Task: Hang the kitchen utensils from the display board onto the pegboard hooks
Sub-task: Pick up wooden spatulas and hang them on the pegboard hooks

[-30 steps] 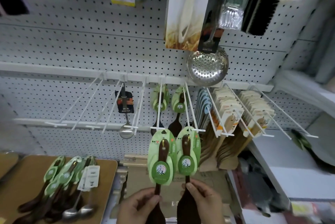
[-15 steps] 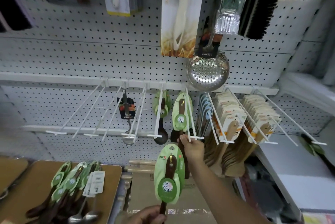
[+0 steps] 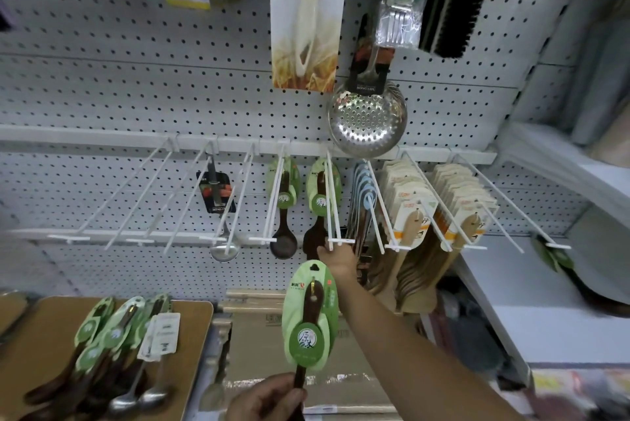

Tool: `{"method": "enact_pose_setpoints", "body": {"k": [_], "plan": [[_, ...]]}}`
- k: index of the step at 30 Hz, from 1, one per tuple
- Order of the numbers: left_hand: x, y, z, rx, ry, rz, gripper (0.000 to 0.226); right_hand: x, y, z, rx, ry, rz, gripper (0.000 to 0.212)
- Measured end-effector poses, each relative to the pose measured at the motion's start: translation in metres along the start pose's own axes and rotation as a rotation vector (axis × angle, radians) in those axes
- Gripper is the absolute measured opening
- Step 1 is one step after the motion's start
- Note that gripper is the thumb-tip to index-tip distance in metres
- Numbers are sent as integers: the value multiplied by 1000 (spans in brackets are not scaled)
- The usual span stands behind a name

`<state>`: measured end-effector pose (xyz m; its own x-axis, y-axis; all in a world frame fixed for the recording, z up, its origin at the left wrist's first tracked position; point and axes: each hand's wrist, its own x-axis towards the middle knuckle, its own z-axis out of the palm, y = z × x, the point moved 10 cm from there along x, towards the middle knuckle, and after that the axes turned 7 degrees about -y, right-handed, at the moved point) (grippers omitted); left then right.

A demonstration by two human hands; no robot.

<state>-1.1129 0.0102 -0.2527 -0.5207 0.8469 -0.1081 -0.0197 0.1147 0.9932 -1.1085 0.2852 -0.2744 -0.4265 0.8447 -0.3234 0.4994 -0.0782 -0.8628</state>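
My left hand (image 3: 266, 396) grips the dark handle of a wooden utensil with a green card (image 3: 310, 315) and holds it upright below the hooks. My right hand (image 3: 335, 258) reaches up to the tip of a white hook (image 3: 332, 216). There it holds the lower end of a dark spatula with a green card (image 3: 322, 195), which hangs far back on that hook. A green-carded spoon (image 3: 284, 197) hangs one hook to the left. The wooden display board (image 3: 44, 345) at lower left carries several more green-carded utensils (image 3: 112, 328) and metal spoons (image 3: 136, 400).
Bare white hooks (image 3: 136, 195) jut out at left, beside a hung metal ladle (image 3: 218, 202). A perforated skimmer (image 3: 368, 117), a knife pack (image 3: 306, 11) and a brush (image 3: 453, 8) hang above. Packs of wooden spatulas (image 3: 409, 212) fill the right hooks. A cardboard box (image 3: 272, 335) sits below.
My right hand lifted one green-carded spatula onto the hook, and it now hangs back near the pegboard. My left hand keeps the other utensil low.
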Motion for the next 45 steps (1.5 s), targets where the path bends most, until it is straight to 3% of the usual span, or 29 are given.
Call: {"method": "enact_pose_setpoints", "body": {"k": [2,4,8,15,37,45], "plan": [[3,-21,-2,113,21,-46,15,-30,-3,4,225,-114,-86,21],[5,-23,-2,96,35,-40,25,-65,4,2,507,-206,-87,20],[7,-13,5,60,59,-57,19,-121,23,-14,755,-326,-44,45],[12,-23,23,-12,8,-97,17,-161,-3,-41,509,-270,-314,23],[36,-27,29,-72,-10,-10,29,-138,-12,-44,558,-169,-296,20],[83,-20,16,7,29,27,13,-97,-22,-42,562,-28,-278,14]]}}
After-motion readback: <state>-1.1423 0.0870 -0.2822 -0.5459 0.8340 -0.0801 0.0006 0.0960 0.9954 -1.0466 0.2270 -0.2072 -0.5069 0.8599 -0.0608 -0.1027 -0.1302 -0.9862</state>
